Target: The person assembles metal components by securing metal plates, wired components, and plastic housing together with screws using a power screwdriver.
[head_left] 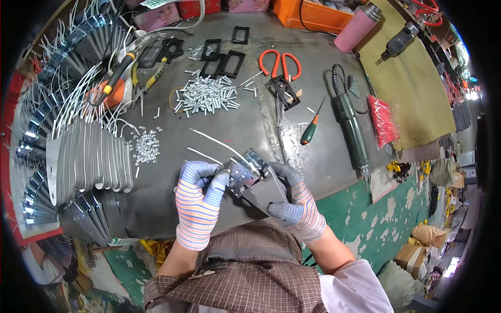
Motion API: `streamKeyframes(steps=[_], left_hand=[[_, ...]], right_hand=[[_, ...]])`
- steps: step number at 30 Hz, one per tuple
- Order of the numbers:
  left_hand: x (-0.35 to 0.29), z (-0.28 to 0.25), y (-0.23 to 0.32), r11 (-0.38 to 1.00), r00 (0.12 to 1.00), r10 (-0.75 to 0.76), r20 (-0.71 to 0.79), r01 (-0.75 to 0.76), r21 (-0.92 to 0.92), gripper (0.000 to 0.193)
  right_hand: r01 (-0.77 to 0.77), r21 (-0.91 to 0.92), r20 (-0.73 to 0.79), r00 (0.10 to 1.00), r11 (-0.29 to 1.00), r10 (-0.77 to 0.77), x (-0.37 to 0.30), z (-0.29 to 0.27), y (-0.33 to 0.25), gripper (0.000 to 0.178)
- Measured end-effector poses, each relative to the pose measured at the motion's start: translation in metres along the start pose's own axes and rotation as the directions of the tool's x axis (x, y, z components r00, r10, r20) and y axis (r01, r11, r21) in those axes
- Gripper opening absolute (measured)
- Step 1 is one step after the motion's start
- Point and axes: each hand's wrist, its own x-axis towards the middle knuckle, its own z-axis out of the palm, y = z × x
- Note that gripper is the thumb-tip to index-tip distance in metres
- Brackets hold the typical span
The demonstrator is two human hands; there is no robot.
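Close to the table's front edge, a grey metal bracket assembly [266, 192] with a box-like end and a flat plate is held between my two hands. White wires [215, 140] run from it toward the upper left. My left hand [199, 201], in a striped glove, pinches its left side; the fingertips partly hide what they grip. On the other side my right hand [301, 208], in a matching glove with grey fingertips, wraps the plate, thumb on top and fingers behind.
Beyond my hands lie silver screws [206, 96], small nuts [146, 146], orange-handled scissors [275, 67], a screwdriver [310, 131] and black frames [231, 63]. Stacked grey plates with wires [88, 159] stand left. To the right are a green power screwdriver [349, 128], red packet [382, 122] and pink flask [357, 28].
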Motion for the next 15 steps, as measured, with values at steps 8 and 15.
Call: streamKeyframes(steps=[8, 15], left_hand=[[-0.002, -0.007, -0.017, 0.642, 0.777, 0.629, -0.026, -0.500, 0.581, 0.019], [-0.004, -0.005, -0.028, 0.885, 0.944, 0.307, -0.124, -0.235, 0.402, 0.021]], right_hand=[[0.008, -0.071, 0.179, 0.984, 0.997, 0.004, 0.004, 0.014, -0.001, 0.066], [0.157, -0.385, 0.148, 0.983, 0.910, -0.107, -0.001, 0.010, 0.018, 0.059]])
